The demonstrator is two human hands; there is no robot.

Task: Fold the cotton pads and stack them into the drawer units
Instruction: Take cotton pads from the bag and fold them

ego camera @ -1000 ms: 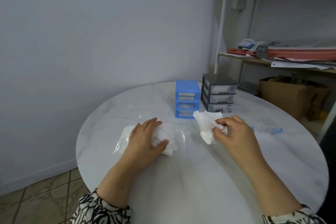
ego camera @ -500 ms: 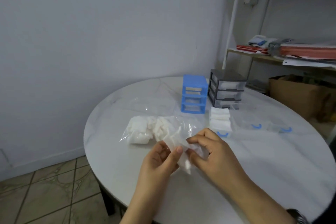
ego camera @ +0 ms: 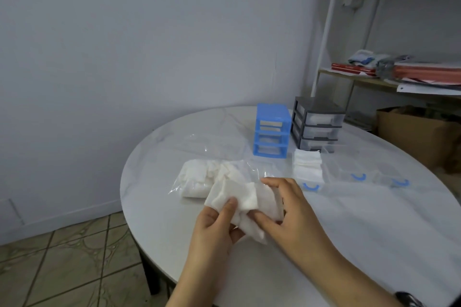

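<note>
Both hands grip one pad [ego camera: 239, 198] above the round white surface [ego camera: 374, 232]: left hand [ego camera: 214, 229] pinching its near edge, right hand [ego camera: 291, 209] curled around the other side. Blue unit [ego camera: 272, 129], grey unit [ego camera: 316, 123] behind. Tiled floor [ego camera: 62, 264], shelf [ego camera: 374, 82] right.

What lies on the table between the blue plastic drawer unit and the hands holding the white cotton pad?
In the head view, mainly a clear plastic bag of white cotton pads; otherwise bare round white table.
</note>
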